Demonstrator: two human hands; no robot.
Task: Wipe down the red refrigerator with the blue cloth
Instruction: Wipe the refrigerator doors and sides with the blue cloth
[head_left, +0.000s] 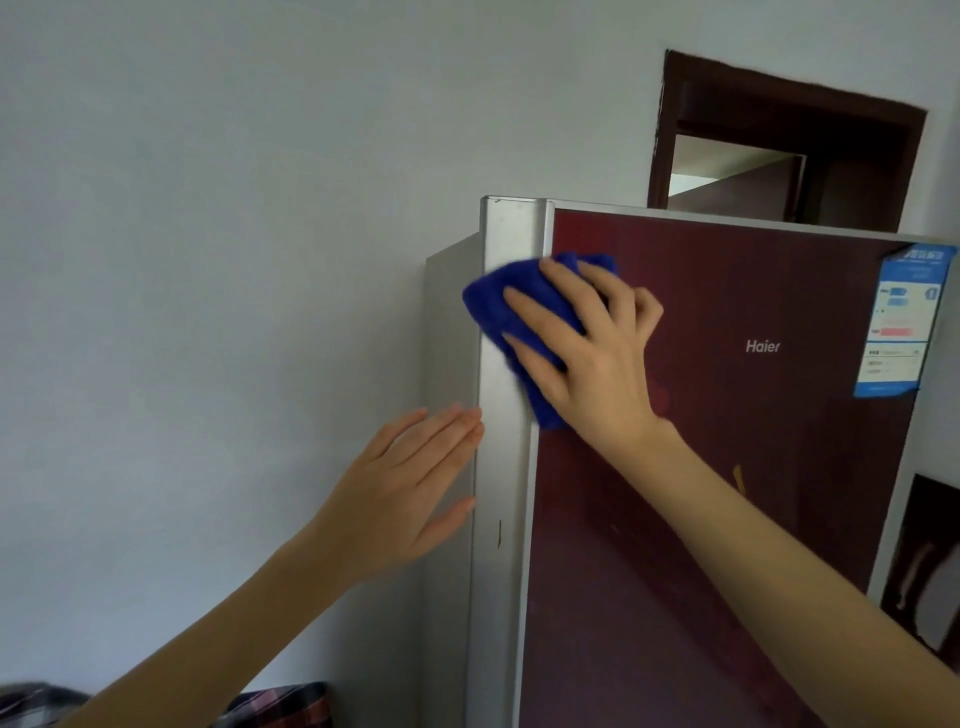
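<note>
The red refrigerator (727, 441) stands tall on the right, with a dark red door front and a silver strip down its left edge. My right hand (587, 348) presses the bunched blue cloth (498, 306) flat against the upper left of the door, where the red panel meets the silver strip. My left hand (405, 493) lies flat with fingers together against the grey left side of the refrigerator, lower down, holding nothing.
A blue and white energy label (904, 322) is stuck at the door's upper right. A dark wooden doorway (789, 130) shows behind the refrigerator. A plain white wall fills the left. Checked fabric (280, 706) lies at the bottom edge.
</note>
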